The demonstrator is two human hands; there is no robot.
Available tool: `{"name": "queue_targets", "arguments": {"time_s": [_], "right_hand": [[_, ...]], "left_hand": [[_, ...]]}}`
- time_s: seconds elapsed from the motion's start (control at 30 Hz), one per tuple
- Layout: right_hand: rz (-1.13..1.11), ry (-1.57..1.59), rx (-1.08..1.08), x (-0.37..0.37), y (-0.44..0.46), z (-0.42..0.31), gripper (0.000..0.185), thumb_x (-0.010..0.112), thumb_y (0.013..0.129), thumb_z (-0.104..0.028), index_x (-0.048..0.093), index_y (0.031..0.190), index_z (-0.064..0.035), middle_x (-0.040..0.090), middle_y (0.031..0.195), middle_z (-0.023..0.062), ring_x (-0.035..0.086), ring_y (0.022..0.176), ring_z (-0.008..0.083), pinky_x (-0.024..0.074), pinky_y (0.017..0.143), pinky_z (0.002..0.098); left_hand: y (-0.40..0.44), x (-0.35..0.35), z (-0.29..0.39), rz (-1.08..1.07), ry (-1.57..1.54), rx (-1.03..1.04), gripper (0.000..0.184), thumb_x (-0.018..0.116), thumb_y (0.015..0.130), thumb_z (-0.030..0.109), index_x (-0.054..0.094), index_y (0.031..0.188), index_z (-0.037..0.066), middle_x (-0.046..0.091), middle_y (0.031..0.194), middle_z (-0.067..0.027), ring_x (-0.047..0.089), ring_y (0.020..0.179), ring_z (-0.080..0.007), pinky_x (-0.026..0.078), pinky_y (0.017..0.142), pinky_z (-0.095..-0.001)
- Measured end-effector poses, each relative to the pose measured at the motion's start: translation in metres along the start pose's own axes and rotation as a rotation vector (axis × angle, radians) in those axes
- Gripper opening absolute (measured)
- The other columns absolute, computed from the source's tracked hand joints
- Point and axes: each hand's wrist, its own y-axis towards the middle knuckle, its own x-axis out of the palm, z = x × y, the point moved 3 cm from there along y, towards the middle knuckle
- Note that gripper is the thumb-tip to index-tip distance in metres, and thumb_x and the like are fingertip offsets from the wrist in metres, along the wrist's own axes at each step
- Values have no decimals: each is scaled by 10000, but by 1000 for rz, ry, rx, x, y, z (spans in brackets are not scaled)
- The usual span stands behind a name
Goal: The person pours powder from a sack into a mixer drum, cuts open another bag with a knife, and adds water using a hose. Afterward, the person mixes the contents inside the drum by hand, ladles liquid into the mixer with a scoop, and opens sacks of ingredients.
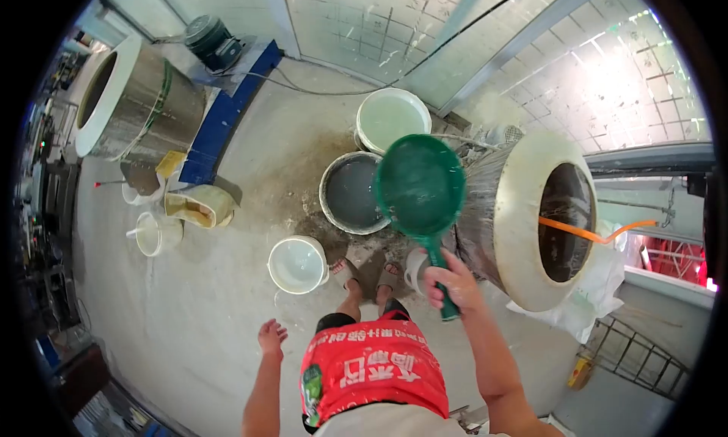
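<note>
My right hand point(459, 287) is wrapped round the handle of a large green dipper point(421, 183). The dipper's round bowl faces up at me and overlaps the edge of a bucket of grey liquid point(350, 191). Whether the bowl holds liquid, I cannot tell. Behind it stands a white bucket of pale greenish liquid point(393, 120). A smaller white bucket point(296, 265) with pale liquid is on the floor, left of my feet. My left hand point(273, 336) hangs in the air to the left of my red apron point(373, 365), fingers loosely apart, holding nothing.
A big drum point(523, 225) with an orange hose point(576, 231) in its mouth stands close on the right. At the left are another drum point(144, 96), a blue metal frame point(220, 126), a motor point(212, 43) and pale containers point(199, 203). A cable crosses the back.
</note>
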Motion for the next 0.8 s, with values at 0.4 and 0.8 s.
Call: {"name": "queue_targets", "arguments": {"time_s": [0.4,0.8], "right_hand": [[358,-61,-296,-89,-208,-85,383,497,830,-89,408,1201,-51,444,664,33,415,449,85,351,353,217],[704,-356,-379,-226,-274,-86,94,501,803,-66,442,865,-29,461,599,44,477,460,137,432,395,282]], "left_hand": [[-13,-32,6,47,-20,41,278,486,809,68,497,1084,36,536,807,-68,560,621,-172,460,484,-263],[-43,6,-29,7,12,83,306,495,800,109,487,1102,59,513,903,-74,567,711,-203,475,539,-283]]}}
